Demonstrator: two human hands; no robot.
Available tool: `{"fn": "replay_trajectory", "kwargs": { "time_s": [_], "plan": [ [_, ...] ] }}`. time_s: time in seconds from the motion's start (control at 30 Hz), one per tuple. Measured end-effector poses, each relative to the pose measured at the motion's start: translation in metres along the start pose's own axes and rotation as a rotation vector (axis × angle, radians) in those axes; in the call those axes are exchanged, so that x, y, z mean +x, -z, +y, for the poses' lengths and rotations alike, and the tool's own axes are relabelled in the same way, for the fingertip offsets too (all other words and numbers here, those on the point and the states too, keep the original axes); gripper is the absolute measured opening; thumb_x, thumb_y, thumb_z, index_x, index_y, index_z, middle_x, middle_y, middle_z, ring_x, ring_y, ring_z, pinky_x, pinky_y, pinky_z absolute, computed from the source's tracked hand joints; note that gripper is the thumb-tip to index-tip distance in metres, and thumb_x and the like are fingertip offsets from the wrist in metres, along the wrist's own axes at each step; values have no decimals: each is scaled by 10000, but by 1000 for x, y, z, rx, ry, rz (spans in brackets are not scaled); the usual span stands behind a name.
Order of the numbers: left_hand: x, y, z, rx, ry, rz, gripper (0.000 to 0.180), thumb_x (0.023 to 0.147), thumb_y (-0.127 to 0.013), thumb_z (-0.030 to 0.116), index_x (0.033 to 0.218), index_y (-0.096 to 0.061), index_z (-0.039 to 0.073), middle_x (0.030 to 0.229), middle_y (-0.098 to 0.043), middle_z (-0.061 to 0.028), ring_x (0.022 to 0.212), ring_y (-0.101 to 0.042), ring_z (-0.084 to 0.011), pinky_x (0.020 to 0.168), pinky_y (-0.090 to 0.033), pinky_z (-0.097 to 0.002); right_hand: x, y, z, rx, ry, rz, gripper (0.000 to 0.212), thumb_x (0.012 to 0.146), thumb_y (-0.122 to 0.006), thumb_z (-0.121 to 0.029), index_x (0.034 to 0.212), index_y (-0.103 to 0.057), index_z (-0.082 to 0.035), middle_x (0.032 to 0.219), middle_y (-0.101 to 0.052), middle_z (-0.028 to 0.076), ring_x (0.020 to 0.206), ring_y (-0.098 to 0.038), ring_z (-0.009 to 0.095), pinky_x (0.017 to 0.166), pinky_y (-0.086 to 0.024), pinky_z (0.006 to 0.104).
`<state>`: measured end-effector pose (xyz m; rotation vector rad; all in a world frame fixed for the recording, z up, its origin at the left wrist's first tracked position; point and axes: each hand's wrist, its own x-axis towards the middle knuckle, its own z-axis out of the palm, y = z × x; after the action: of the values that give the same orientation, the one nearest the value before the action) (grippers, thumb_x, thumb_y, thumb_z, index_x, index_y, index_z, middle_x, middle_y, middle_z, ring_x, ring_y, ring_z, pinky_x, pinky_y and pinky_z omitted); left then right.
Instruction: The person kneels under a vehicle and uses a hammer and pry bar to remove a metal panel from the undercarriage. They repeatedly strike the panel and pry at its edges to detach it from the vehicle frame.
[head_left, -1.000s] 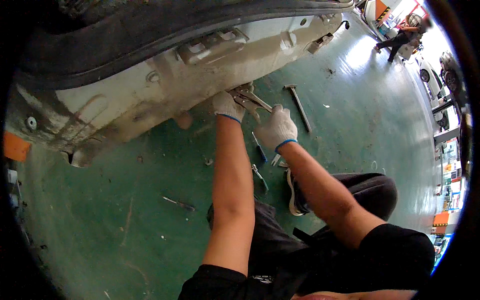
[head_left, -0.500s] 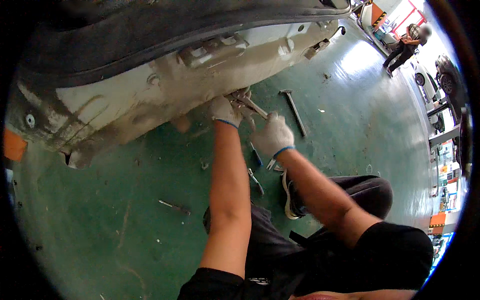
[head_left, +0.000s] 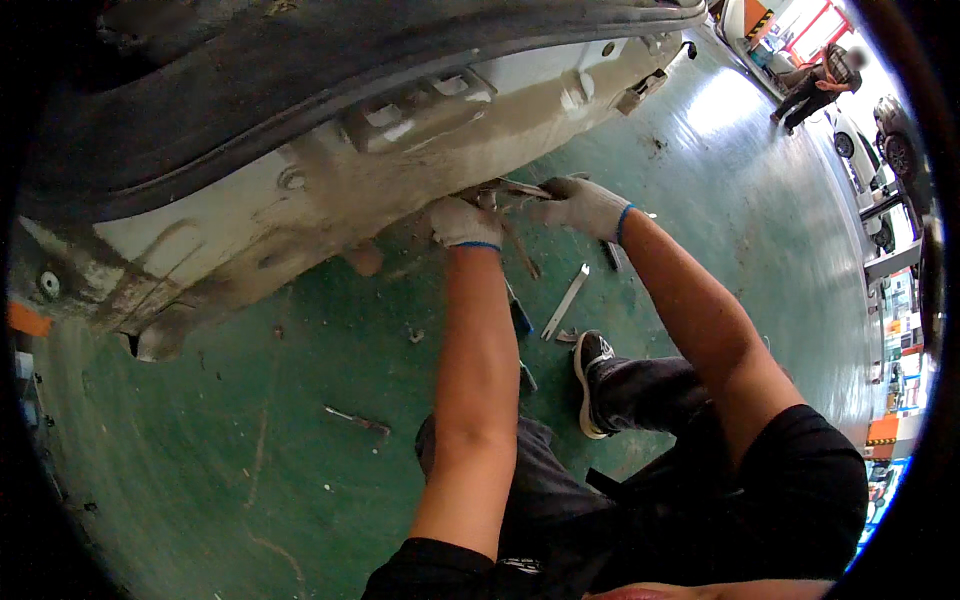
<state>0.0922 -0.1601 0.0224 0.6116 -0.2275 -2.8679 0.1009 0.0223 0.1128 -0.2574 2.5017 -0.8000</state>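
The lower edge of a dirty white car body [head_left: 240, 200] stretches above both of my hands, which wear white knit gloves with blue cuffs. My left hand [head_left: 466, 222] is closed under that edge, beside the head of a metal wrench; what its fingers hold is hidden. My right hand [head_left: 588, 208], to the right of it, grips the end of the wrench [head_left: 522, 188], whose handle lies nearly level. A thin brownish rod-like piece [head_left: 523, 250] slants down between the hands; its upper end is hidden.
On the green floor [head_left: 330, 520] lie a flat notched metal tool [head_left: 567, 302], a blue-handled tool [head_left: 519, 316], a slim metal tool [head_left: 357, 418] and a partly hidden tool [head_left: 611, 256]. My shoe [head_left: 590, 385] stands near them. A person [head_left: 822, 85] is far right, near parked cars.
My right hand has swung up and to the right, turning the wrench handle from slanting downward to nearly level. My left hand has shifted slightly right and stays under the car's edge.
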Motion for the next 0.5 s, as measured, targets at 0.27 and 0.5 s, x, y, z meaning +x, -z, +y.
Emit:
{"fn": "replay_trajectory", "kwargs": {
  "time_s": [0.27, 0.5],
  "plan": [
    [-31, -43, -7, -64, -54, 99, 562, 999, -380, 501, 1280, -604, 69, 1286, -623, -169, 1123, -628, -330, 963, -528, -516, -6, 24, -30, -418, 97, -47, 1033, 717, -773, -581, 1484, -426, 18, 1333, -590, 307, 1258, -566, 407, 1074, -440, 452],
    [3, -10, -19, -56, 39, 9, 746, 945, -315, 704, 1374, -545, 138, 1367, -551, -145, 1184, -552, -368, 839, -473, -609, -1, 17, -57, -781, 42, -90, 1126, 648, -790, -570, 1478, -393, 79, 1385, -543, 319, 1282, -542, 421, 1092, -434, 445]
  ]
}}
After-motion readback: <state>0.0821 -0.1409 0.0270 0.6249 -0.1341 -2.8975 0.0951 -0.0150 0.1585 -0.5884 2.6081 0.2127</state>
